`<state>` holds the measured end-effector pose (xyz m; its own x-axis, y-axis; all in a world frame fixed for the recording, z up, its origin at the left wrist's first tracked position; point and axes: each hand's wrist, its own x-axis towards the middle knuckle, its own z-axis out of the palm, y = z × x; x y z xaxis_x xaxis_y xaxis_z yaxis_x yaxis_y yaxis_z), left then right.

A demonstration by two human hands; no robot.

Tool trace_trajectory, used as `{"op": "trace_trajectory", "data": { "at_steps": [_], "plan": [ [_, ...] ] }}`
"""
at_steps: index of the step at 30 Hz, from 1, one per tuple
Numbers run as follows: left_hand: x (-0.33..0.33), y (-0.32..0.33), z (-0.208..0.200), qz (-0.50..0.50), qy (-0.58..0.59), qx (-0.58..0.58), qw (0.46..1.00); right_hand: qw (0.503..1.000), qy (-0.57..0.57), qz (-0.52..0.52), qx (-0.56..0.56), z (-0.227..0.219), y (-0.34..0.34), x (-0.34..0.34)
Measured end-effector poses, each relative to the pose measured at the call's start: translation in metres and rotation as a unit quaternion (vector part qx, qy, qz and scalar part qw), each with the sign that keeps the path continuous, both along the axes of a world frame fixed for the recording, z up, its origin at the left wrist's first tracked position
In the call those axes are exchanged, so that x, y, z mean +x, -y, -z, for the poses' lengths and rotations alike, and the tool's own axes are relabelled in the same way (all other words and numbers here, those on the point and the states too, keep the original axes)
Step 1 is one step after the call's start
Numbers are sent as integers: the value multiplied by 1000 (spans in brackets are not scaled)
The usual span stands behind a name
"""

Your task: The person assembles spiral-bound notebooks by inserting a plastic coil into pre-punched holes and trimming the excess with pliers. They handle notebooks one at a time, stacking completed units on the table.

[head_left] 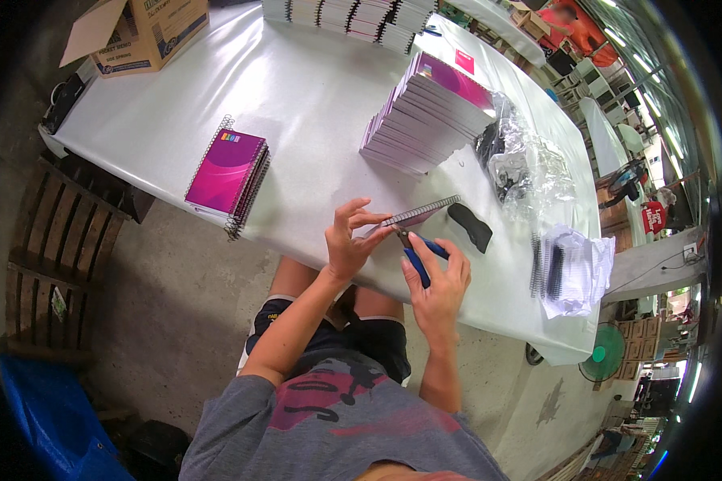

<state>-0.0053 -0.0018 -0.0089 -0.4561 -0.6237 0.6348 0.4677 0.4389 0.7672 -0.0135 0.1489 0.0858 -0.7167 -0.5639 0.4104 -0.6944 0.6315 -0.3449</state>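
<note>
My left hand (351, 239) grips the near end of a spiral notebook (422, 212), which is tilted on edge with its wire binding facing up. In my right hand (443, 284) is a pair of blue-handled pliers (416, 261), their jaws at the near end of the notebook's wire coil. Whether the jaws are closed on the wire is too small to tell. Just right of the notebook lies a black curved object (470, 228) on the white-covered table (313, 160).
Left on the table is a small pile of magenta spiral notebooks (229, 170). Ahead stands a tall stack of magenta-covered books (425, 112), beside crumpled clear plastic (529, 164). Wire coils on white paper (573, 268) lie right. A cardboard box (148, 36) and more bound stacks (345, 18) are farther back.
</note>
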Motion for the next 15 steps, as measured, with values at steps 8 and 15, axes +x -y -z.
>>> {"op": "trace_trajectory", "data": {
  "at_steps": [8, 15],
  "plan": [
    [0, -1, 4, 4, -13, -21, 1000, 998, 18, 5, 62, -2, 2, -2],
    [3, -3, 8, 40, 13, -26, 999, 991, 130, -14, 30, 0, -4, -2]
  ]
}}
